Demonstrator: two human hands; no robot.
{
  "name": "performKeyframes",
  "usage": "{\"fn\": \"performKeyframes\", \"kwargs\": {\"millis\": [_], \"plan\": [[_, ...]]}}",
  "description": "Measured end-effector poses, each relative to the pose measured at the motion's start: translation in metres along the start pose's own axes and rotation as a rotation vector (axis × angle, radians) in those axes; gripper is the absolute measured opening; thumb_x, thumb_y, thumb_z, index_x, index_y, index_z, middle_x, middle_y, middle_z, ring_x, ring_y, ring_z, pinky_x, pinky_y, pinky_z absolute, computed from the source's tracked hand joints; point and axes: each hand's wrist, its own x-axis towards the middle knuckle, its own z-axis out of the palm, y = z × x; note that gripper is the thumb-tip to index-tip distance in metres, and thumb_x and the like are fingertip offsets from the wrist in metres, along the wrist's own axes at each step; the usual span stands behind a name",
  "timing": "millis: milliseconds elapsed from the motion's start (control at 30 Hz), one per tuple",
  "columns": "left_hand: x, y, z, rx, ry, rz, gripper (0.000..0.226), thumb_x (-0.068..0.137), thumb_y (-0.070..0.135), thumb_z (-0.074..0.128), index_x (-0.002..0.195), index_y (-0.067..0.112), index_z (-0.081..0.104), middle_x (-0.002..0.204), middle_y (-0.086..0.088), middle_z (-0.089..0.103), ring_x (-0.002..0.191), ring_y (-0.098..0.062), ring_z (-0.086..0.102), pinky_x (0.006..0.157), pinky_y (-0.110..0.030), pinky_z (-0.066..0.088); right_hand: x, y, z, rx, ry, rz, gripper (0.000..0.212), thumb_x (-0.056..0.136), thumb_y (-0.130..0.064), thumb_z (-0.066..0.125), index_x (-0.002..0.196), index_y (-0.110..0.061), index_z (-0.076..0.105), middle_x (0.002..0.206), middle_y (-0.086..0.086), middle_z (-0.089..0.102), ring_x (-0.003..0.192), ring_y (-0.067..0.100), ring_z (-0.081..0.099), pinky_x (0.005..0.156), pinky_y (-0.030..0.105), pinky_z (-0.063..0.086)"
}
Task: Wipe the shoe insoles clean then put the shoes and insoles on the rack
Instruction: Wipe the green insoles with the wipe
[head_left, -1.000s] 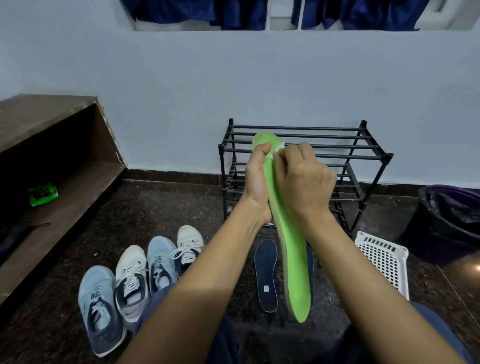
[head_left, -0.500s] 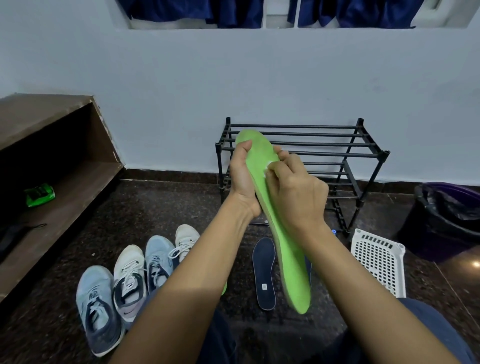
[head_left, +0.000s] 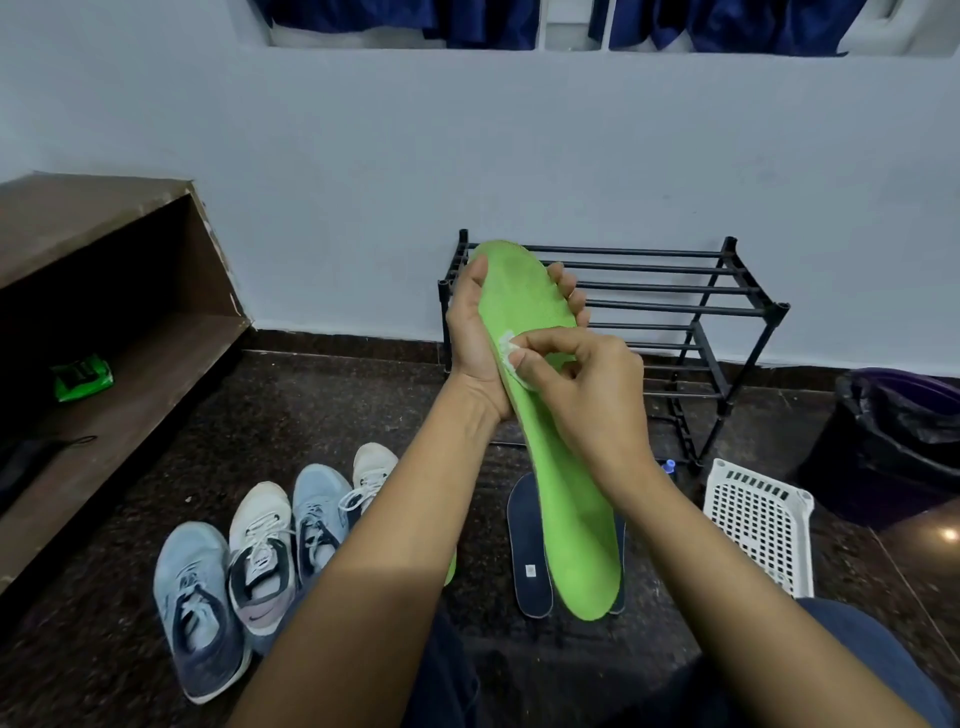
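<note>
Plainly, the fingertips (head_left: 522, 358) of the right hand (head_left: 587, 400) pinched a white wipe (head_left: 508, 347) onto the green insole (head_left: 566, 493), whose toe end the left hand (head_left: 475, 338) gripped, fingers (head_left: 569, 291) curled round it, raised in front of the rack (head_left: 727, 306). So small a wad might slip from the pinch, or the unsupported heel might flex and twist loose. Speckled floor (head_left: 311, 405) ran from the rack toward the person, bearing a dark insole (head_left: 530, 545) and four shoes (head_left: 260, 545); a white basket (head_left: 758, 525) stood right of it, a pale wall (head_left: 363, 182) behind.

The dark speckled stone floor (head_left: 322, 415) bears a row of four pale sneakers (head_left: 260, 566), a navy foam insole (head_left: 529, 551), a black metal rack (head_left: 675, 312) and a white plastic basket (head_left: 758, 525).
</note>
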Motion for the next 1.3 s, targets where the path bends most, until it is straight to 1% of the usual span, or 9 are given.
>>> {"fn": "performKeyframes", "kwargs": {"millis": [133,267,433,600,667,800,933,1067,1300], "plan": [[-0.004,-0.005,0.003,0.087,-0.012,0.027,0.056,0.08,0.057,0.044,0.094,0.004,0.057,0.087,-0.01,0.06,0.082,-0.022,0.058,0.077,-0.032,0.049,-0.001,0.003,0.003,-0.173,0.19,-0.147,0.008,0.08,-0.034,0.071,0.082,-0.026,0.074,0.084,-0.01,0.071,0.053,0.0,0.047,0.057,0.026,0.044],[-0.01,-0.014,0.004,0.135,0.009,0.003,0.055,0.082,0.058,0.04,0.084,0.009,0.065,0.084,-0.006,0.062,0.078,-0.018,0.059,0.074,-0.029,0.048,0.008,0.004,0.005,-0.329,0.328,-0.274,0.019,0.082,-0.039,0.065,0.08,-0.021,0.072,0.084,-0.004,0.071,0.077,0.019,0.069,0.051,0.031,0.051],[-0.009,-0.03,0.004,0.145,0.095,0.034,0.045,0.089,0.05,0.039,0.076,0.012,0.06,0.078,-0.005,0.055,0.074,-0.018,0.057,0.068,-0.028,0.046,0.024,0.002,0.001,-0.51,0.438,-0.264,0.016,0.082,-0.033,0.068,0.079,-0.018,0.072,0.076,0.001,0.067,0.056,0.027,0.063,0.046,0.028,0.042],[-0.004,-0.019,0.0,0.119,0.088,0.004,0.051,0.086,0.054,0.039,0.081,0.008,0.061,0.077,-0.006,0.061,0.072,-0.019,0.061,0.07,-0.029,0.049,0.017,0.001,-0.004,-0.205,0.098,-0.05,0.012,0.082,-0.031,0.068,0.087,-0.023,0.075,0.087,0.0,0.072,0.085,0.009,0.066,0.074,0.032,0.052],[-0.001,-0.01,0.0,0.073,0.052,0.021,0.05,0.08,0.053,0.043,0.081,0.006,0.062,0.079,-0.008,0.062,0.075,-0.021,0.059,0.075,-0.032,0.047,0.012,-0.001,-0.008,-0.099,-0.023,-0.004,0.007,0.081,-0.029,0.071,0.083,-0.024,0.076,0.079,-0.004,0.072,0.069,-0.009,0.059,0.066,0.012,0.043],[0.003,0.002,-0.002,0.046,0.017,0.053,0.052,0.076,0.053,0.047,0.091,0.004,0.055,0.084,-0.01,0.058,0.075,-0.023,0.055,0.073,-0.033,0.045,0.006,-0.002,-0.012,0.113,-0.159,0.098,0.004,0.079,-0.025,0.075,0.078,-0.021,0.076,0.066,-0.011,0.067,0.054,-0.007,0.05,0.058,0.01,0.036],[0.003,0.0,0.001,0.026,0.004,0.054,0.051,0.074,0.051,0.047,0.094,0.005,0.055,0.088,-0.009,0.056,0.077,-0.021,0.054,0.073,-0.032,0.046,0.001,-0.001,-0.001,0.158,-0.015,0.096,0.007,0.08,-0.027,0.074,0.079,-0.021,0.076,0.069,-0.005,0.07,0.048,0.001,0.042,0.051,0.016,0.035],[-0.002,-0.012,0.006,0.186,0.02,0.015,0.045,0.073,0.047,0.048,0.09,0.006,0.059,0.084,-0.006,0.061,0.074,-0.018,0.057,0.068,-0.027,0.048,0.005,0.006,0.003,-0.099,0.186,0.012,0.015,0.08,-0.041,0.069,0.082,-0.027,0.073,0.079,-0.008,0.071,0.065,0.014,0.063,0.058,0.033,0.049],[-0.006,-0.01,0.0,0.198,0.029,0.018,0.041,0.07,0.044,0.054,0.088,0.01,0.067,0.081,-0.005,0.065,0.073,-0.017,0.064,0.069,-0.027,0.052,0.021,0.007,0.012,-0.468,0.392,-0.22,0.015,0.084,-0.035,0.066,0.083,-0.021,0.07,0.085,-0.002,0.07,0.061,0.028,0.065,0.048,0.027,0.039]]}}
